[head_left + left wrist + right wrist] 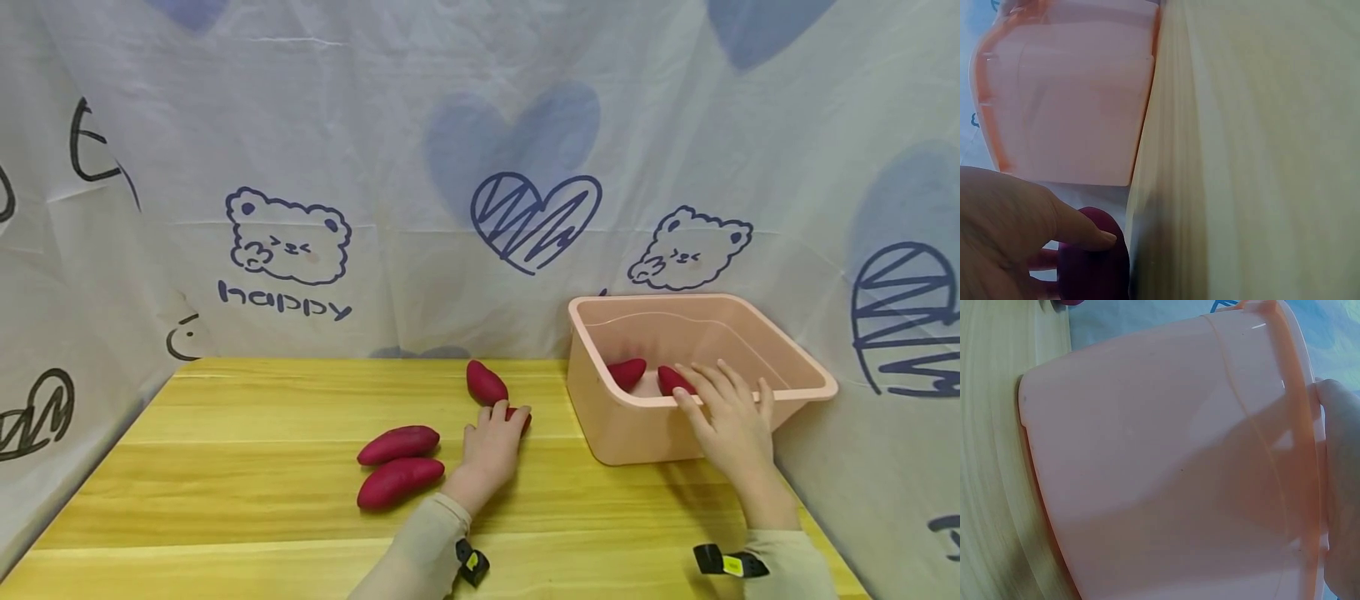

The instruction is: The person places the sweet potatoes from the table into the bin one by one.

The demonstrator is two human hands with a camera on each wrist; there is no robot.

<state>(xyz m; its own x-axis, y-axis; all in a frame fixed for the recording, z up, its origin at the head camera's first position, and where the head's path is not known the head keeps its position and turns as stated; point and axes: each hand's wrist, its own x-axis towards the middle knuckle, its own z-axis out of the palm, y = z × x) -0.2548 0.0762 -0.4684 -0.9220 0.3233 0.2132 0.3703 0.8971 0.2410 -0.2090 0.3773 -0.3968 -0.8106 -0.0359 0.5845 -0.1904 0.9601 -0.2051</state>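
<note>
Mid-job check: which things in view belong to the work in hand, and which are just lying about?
Seem to belong:
pink bin, right hand at its near rim
sweet potato in the left hand
three loose sweet potatoes
two sweet potatoes inside the bin

Seemingly just surroundings:
patterned cloth
wood-grain table top
black wrist bands

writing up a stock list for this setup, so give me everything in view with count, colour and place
Table: one, yellow wood grain, in front of the cloth
Printed cloth: at least one, whitish with blue and black designs, behind and beside the table
Bin: one, pink, table's right side
Paired sweet potatoes: two, dark red, side by side on the table
Back sweet potato: one, dark red, near the table's back edge
Held sweet potato: one, dark red, in the left fingers
Binned sweet potatoes: two visible, dark red, inside the bin
Sleeves: two, cream, on the forearms
Right fingers: one set, over the bin's near rim
</note>
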